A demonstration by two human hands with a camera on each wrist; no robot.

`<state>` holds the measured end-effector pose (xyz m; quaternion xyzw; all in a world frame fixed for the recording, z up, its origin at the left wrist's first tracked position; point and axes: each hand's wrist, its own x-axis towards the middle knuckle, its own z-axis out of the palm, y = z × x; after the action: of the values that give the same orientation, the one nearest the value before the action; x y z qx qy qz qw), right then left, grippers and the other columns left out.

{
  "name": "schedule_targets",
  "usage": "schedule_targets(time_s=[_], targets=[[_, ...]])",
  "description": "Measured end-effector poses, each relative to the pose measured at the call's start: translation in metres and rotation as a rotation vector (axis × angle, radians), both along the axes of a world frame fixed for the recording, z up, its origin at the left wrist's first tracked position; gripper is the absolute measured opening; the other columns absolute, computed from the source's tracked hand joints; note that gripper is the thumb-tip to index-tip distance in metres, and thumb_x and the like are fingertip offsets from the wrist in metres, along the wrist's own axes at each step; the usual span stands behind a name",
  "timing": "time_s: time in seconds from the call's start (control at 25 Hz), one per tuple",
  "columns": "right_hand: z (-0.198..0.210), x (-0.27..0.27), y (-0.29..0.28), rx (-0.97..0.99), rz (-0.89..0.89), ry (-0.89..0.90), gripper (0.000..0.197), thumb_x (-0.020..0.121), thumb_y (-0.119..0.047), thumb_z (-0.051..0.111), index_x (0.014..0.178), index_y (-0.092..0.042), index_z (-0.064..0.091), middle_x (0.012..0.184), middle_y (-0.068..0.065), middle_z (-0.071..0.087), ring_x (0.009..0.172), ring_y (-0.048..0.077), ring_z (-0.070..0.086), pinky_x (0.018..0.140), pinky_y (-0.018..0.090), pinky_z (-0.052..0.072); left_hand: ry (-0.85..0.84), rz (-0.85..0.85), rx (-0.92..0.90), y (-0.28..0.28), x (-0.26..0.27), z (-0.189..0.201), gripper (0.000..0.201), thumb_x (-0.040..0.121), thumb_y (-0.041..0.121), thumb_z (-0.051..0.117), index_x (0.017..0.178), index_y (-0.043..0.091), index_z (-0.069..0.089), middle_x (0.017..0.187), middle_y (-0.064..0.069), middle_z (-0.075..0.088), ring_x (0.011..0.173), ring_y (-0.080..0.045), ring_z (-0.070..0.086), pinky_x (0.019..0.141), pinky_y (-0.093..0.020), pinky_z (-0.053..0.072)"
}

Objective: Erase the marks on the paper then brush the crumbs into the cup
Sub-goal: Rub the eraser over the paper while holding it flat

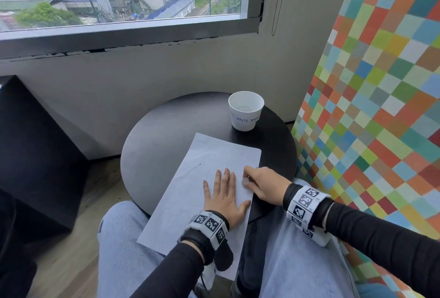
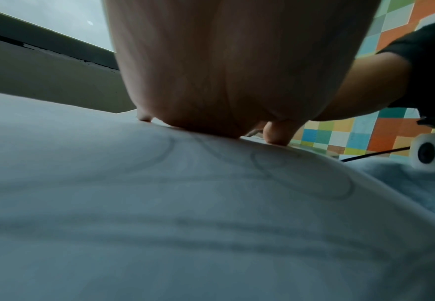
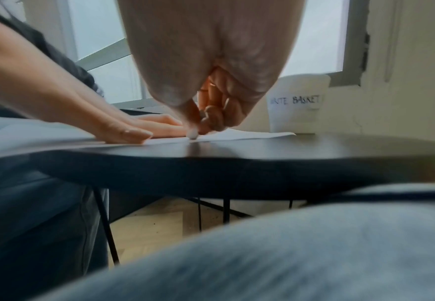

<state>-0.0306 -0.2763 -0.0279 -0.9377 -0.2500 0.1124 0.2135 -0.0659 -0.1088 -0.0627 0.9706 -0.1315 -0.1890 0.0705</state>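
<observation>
Left hand (image 1: 225, 199) laid flat on the paper (image 1: 209, 162), fingers (image 1: 225, 177) straight and a little spread, probably to keep the sheet from sliding or wrinkling during rubbing. Paper placed at an angle on the round black worktop (image 1: 166, 131), with its near end hanging past the edge over the lap. Right hand (image 1: 264, 184) just beside the left, fingers curled and clamped on a small white eraser (image 1: 244, 182), its tip pressed on the sheet near the right edge. Faint pencil curves visible on the near part of the paper in the left wrist view, so erasing judged not finished. Some dark crumbs (image 1: 220, 154) scattered on the far part. White paper cup (image 1: 246, 110) upright behind the paper, near its far corner, close enough for brushing later. Handwritten in blue on the cup: "WASTE BASKE", the last letters turned out of sight.
</observation>
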Motion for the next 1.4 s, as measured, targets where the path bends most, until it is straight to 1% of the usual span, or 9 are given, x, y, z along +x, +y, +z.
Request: schedule_targets(time_s=[0.12, 0.28, 0.4, 0.56, 0.68, 0.8, 0.96, 1.08, 1.4], targets=[[-0.003, -0.009, 0.004, -0.028, 0.104, 0.015, 0.01, 0.094, -0.026, 0.05, 0.098, -0.018, 0.047, 0.09, 0.007, 0.066, 0.082, 0.027, 0.06, 0.075, 0.038, 0.047, 0.002, 0.01, -0.004, 0.0, -0.001, 0.001, 0.09, 0.086, 0.069, -0.001, 0.155, 0.014, -0.016, 0.161, -0.001, -0.028, 0.146, -0.021, -0.031, 0.115, -0.055, -0.018], [0.0, 0.0, -0.002, 0.009, 0.004, -0.008, 0.011, 0.095, -0.026, 0.049, 0.098, -0.016, 0.047, 0.09, 0.008, 0.066, 0.083, 0.03, 0.06, 0.074, 0.039, 0.047, 0.0, 0.001, 0.023, 0.0, -0.001, 0.002, 0.102, 0.071, 0.072, -0.012, 0.155, 0.014, -0.018, 0.16, -0.001, -0.029, 0.146, -0.021, -0.031, 0.116, -0.055, -0.018], [-0.003, -0.007, 0.001, -0.025, 0.107, 0.012, 0.011, 0.093, -0.027, 0.051, 0.098, -0.018, 0.047, 0.088, 0.006, 0.066, 0.081, 0.027, 0.06, 0.074, 0.038, 0.048, 0.011, 0.011, -0.009, 0.001, 0.0, 0.002, 0.09, 0.088, 0.071, 0.003, 0.155, 0.014, -0.017, 0.161, -0.001, -0.028, 0.146, -0.021, -0.031, 0.116, -0.055, -0.018], [0.0, -0.003, -0.004, 0.049, 0.036, 0.003, 0.009, 0.092, -0.025, 0.051, 0.094, -0.018, 0.046, 0.083, 0.006, 0.065, 0.077, 0.027, 0.059, 0.071, 0.038, 0.047, 0.021, -0.018, 0.003, 0.002, 0.002, 0.003, 0.124, 0.058, 0.093, -0.012, 0.154, 0.015, -0.021, 0.16, -0.001, -0.031, 0.145, -0.022, -0.032, 0.115, -0.056, -0.018], [-0.001, -0.009, -0.001, 0.04, 0.106, 0.017, 0.009, 0.091, -0.025, 0.053, 0.094, -0.019, 0.047, 0.079, 0.004, 0.064, 0.072, 0.023, 0.058, 0.069, 0.035, 0.047, 0.031, -0.028, -0.003, 0.002, 0.002, 0.006, 0.134, 0.043, 0.091, -0.017, 0.153, 0.014, -0.023, 0.16, -0.002, -0.031, 0.145, -0.023, -0.033, 0.115, -0.057, -0.018], [0.0, -0.005, -0.003, 0.074, 0.022, -0.039, 0.008, 0.091, -0.024, 0.052, 0.092, -0.017, 0.048, 0.074, 0.001, 0.061, 0.07, 0.024, 0.057, 0.068, 0.038, 0.047, 0.03, -0.028, -0.001, 0.002, 0.002, 0.007, 0.135, 0.042, 0.091, -0.019, 0.153, 0.015, -0.023, 0.16, -0.002, -0.031, 0.145, -0.023, -0.032, 0.114, -0.058, -0.018], [-0.002, -0.01, 0.001, 0.059, 0.119, -0.049, 0.008, 0.088, -0.023, 0.053, 0.088, -0.022, 0.045, 0.065, -0.009, 0.051, 0.061, 0.017, 0.049, 0.063, 0.035, 0.046, 0.028, -0.035, -0.017, 0.002, 0.002, 0.008, 0.142, 0.037, 0.096, -0.024, 0.153, 0.014, -0.022, 0.16, -0.003, -0.031, 0.145, -0.023, -0.033, 0.115, -0.058, -0.017], [-0.003, -0.004, -0.004, 0.093, 0.025, -0.092, 0.006, 0.089, -0.023, 0.051, 0.087, -0.019, 0.046, 0.066, -0.002, 0.057, 0.061, 0.021, 0.052, 0.062, 0.037, 0.047, 0.014, -0.028, -0.023, 0.0, 0.001, 0.009, 0.149, 0.028, 0.093, -0.033, 0.154, 0.014, -0.022, 0.16, -0.002, -0.03, 0.146, -0.023, -0.031, 0.115, -0.058, -0.016], [-0.003, -0.008, -0.004, 0.126, 0.104, -0.059, 0.008, 0.089, -0.022, 0.055, 0.086, -0.021, 0.047, 0.062, -0.011, 0.05, 0.055, 0.007, 0.045, 0.06, 0.025, 0.041, 0.038, -0.025, -0.014, -0.001, -0.002, 0.017, 0.16, 0.016, 0.094, -0.034, 0.153, 0.012, -0.022, 0.16, -0.003, -0.029, 0.146, -0.025, -0.03, 0.115, -0.059, -0.014]])
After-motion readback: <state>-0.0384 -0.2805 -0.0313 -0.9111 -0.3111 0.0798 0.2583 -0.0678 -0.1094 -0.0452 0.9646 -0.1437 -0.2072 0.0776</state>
